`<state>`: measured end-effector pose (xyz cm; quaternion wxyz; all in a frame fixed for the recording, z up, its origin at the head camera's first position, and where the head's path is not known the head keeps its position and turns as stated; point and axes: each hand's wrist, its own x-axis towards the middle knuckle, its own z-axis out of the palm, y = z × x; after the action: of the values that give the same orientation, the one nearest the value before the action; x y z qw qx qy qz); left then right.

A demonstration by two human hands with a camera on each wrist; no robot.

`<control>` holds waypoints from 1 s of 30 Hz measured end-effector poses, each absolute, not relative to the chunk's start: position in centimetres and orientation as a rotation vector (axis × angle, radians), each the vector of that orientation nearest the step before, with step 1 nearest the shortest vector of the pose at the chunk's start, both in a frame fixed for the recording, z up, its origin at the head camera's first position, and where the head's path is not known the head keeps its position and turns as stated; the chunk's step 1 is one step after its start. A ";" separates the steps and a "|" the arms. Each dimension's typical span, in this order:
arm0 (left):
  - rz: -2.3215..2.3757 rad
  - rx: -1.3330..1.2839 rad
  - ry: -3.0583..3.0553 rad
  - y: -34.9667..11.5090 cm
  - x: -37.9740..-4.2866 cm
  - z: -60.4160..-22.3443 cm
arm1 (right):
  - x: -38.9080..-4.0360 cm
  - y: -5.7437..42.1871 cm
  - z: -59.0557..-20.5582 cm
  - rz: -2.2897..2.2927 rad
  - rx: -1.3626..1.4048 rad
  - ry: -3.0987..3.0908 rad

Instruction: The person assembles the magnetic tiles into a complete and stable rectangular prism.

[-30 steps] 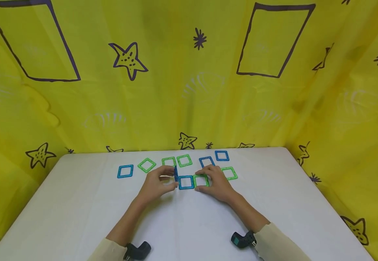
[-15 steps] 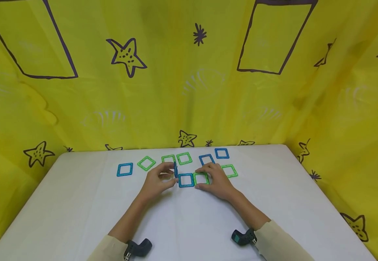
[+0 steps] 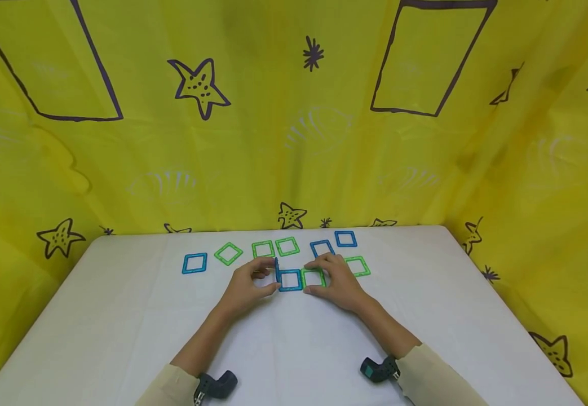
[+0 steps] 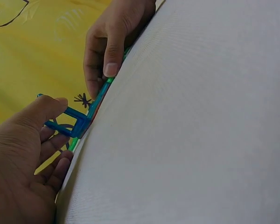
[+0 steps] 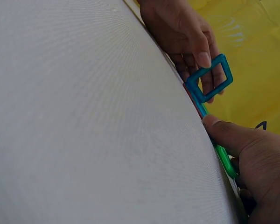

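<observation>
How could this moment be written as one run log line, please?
left hand: holds upright blue frame | right hand: grips flat green frame | between them: flat blue frame

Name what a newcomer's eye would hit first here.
Probably the yellow curtain with dark star drawings, behind the white table. Next, the upright blue frame in the left hand, at the edge of a flat blue frame; the right hand grips a green frame beside that.

The right hand [image 5: 266,161] partly hides its green square [image 5: 224,161].
</observation>
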<state>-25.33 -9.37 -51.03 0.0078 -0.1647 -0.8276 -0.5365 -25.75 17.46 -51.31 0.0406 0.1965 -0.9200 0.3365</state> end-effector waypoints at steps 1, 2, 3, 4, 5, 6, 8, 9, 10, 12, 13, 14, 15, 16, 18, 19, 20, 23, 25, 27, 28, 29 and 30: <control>-1.661 -0.523 -2.595 -9.3 -25.4 -51.1 | -25.8 17.5 -51.3 1.028 0.607 -2.816; -1.647 -0.528 -2.601 -9.3 -25.4 -51.1 | -25.8 17.5 -51.3 1.027 0.609 -2.815; -1.639 -0.528 -2.605 -9.3 -25.4 -51.1 | -25.8 17.5 -51.3 1.030 0.608 -2.815; -1.636 -0.523 -2.611 -9.3 -25.3 -51.1 | -25.8 17.5 -51.3 1.029 0.608 -2.816; -1.632 -0.519 -2.618 -9.3 -25.3 -51.2 | -25.9 17.5 -51.4 1.026 0.606 -2.818; -1.627 -0.515 -2.624 -9.3 -25.3 -51.2 | -25.9 17.5 -51.4 1.027 0.605 -2.818; -1.615 -0.516 -2.631 -9.2 -25.3 -51.3 | -25.9 17.5 -51.5 1.030 0.602 -2.816; -1.612 -0.516 -2.634 -9.2 -25.2 -51.4 | -25.9 17.5 -51.6 1.029 0.601 -2.815; -1.612 -0.517 -2.637 -9.2 -25.2 -51.5 | -25.9 17.5 -51.6 1.028 0.601 -2.813; -1.606 -0.529 -2.629 -9.1 -25.3 -51.6 | -25.8 17.5 -51.7 1.029 0.598 -2.810; -1.603 -0.531 -2.627 -9.1 -25.3 -51.7 | -25.9 17.6 -51.8 1.028 0.598 -2.808; -1.601 -0.534 -2.625 -9.0 -25.4 -51.7 | -25.9 17.6 -51.8 1.030 0.597 -2.808; -1.597 -0.533 -2.623 -9.0 -25.4 -51.7 | -25.9 17.6 -51.8 1.028 0.598 -2.806; -1.593 -0.531 -2.622 -8.9 -25.4 -51.7 | -25.9 17.6 -51.8 1.030 0.598 -2.806; -1.584 -0.526 -2.622 -8.9 -25.4 -51.7 | -25.9 17.6 -51.8 1.030 0.600 -2.806; -1.579 -0.524 -2.625 -8.9 -25.4 -51.7 | -25.9 17.6 -51.8 1.031 0.601 -2.804; -1.576 -0.524 -2.626 -8.9 -25.4 -51.7 | -26.0 17.6 -51.8 1.029 0.600 -2.804; -1.567 -0.530 -2.628 -9.0 -25.5 -51.7 | -26.1 17.6 -51.8 1.023 0.599 -2.806; -1.565 -0.535 -2.631 -9.0 -25.6 -51.7 | -26.1 17.6 -51.8 1.018 0.598 -2.806; -1.566 -0.539 -2.634 -9.0 -25.6 -51.7 | -26.1 17.6 -51.8 1.018 0.599 -2.807; -1.567 -0.541 -2.635 -9.1 -25.5 -51.6 | -26.1 17.6 -51.8 1.021 0.600 -2.806; -1.568 -0.543 -2.638 -9.1 -25.5 -51.6 | -26.1 17.6 -51.8 1.024 0.602 -2.804; -1.568 -0.544 -2.642 -9.2 -25.5 -51.6 | -26.0 17.6 -51.8 1.024 0.604 -2.802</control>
<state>-25.48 -9.18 -51.62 0.0108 -0.1743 -0.8467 -0.5026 -26.03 17.56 -51.81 0.0486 0.1981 -0.9195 0.3361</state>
